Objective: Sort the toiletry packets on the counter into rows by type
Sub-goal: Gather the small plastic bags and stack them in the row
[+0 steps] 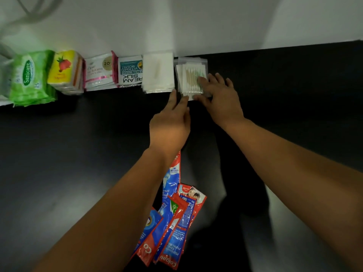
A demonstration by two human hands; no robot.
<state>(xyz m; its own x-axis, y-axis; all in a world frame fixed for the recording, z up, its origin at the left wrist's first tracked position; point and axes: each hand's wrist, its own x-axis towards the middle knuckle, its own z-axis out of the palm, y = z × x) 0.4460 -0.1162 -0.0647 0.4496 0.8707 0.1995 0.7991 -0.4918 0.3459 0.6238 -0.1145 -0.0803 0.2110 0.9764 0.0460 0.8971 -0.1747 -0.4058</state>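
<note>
Sorted stacks line the back of the black counter (78, 154) against the wall: green wipes packs (29, 79), yellow strawberry packets (64, 71), white and pink shampoo sachets (99, 72), Cream Silk sachets (129, 71), plain white packets (158, 72) and clear cotton-swab bags (188, 75). My right hand (218, 95) lies flat with straight fingers on the swab bags' right side. My left hand (170, 122) reaches with straight fingers to the stack's front left corner. A loose pile of red and blue toothpaste sachets (176, 218) lies near the front, partly under my left forearm.
A white wall (196, 22) rises directly behind the stacks. A grey cable (29, 14) loops at the upper left. To the right of the swab bags and at the left front, the dark counter surface shows bare.
</note>
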